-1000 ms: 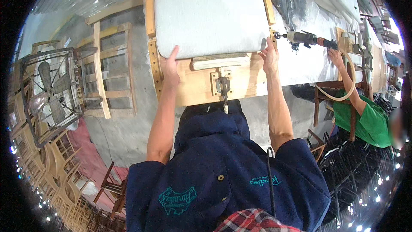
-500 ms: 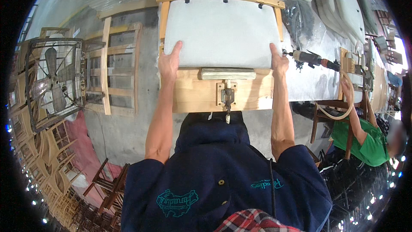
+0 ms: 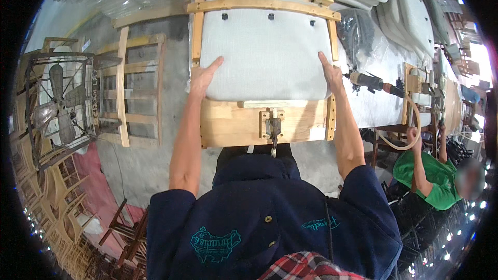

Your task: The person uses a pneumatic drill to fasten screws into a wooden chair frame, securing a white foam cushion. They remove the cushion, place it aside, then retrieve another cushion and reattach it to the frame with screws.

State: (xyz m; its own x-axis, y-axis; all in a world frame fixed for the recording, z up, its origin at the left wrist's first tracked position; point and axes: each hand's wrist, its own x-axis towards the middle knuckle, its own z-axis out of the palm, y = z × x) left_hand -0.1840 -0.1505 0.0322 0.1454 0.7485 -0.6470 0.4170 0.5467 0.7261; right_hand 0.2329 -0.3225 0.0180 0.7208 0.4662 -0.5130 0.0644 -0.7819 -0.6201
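Clear plastic wrap (image 3: pixel 363 31) covers the grey cushions (image 3: pixel 410 15) stacked right of the wooden jig (image 3: pixel 259 0). Jig's top rail carries dark handwriting.

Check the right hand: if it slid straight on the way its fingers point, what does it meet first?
The right hand lies flat on the grey cushion, fingers pointing away from the person. Straight on, it would likely first meet the wooden rail at the cushion's far edge, though depth is hard to judge.
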